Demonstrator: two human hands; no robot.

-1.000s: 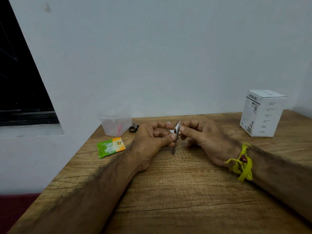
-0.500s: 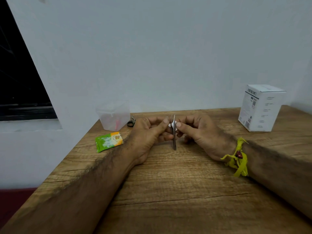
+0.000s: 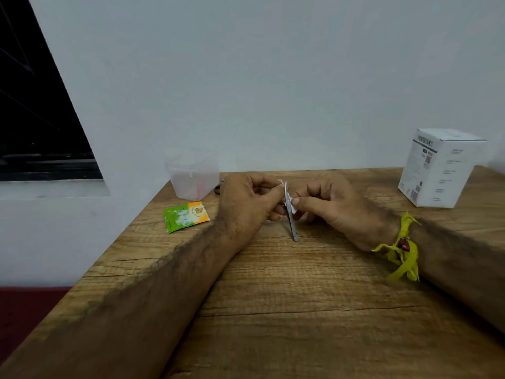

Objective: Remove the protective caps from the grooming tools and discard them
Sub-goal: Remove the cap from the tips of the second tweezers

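Observation:
A slim metal grooming tool (image 3: pixel 291 220) stands nearly upright between both hands, its lower end resting on the wooden table (image 3: pixel 300 296). My left hand (image 3: pixel 246 203) pinches the tool's upper part with thumb and fingers. My right hand (image 3: pixel 330 206) pinches a small white piece, apparently the cap (image 3: pixel 294 204), against the tool's right side. Whether the cap is on or off the tool I cannot tell. Black scissor handles (image 3: pixel 218 189) peek out behind my left hand.
A clear plastic container (image 3: pixel 192 175) stands at the back left by the wall. A green and orange sachet (image 3: pixel 185 216) lies in front of it near the table's left edge. A white carton (image 3: pixel 440 168) stands at the back right.
The tool has tilted slightly, its lower end now pointing right and toward me. My right fingertips have slid lower along the tool with the white piece. Both hands stay in place.

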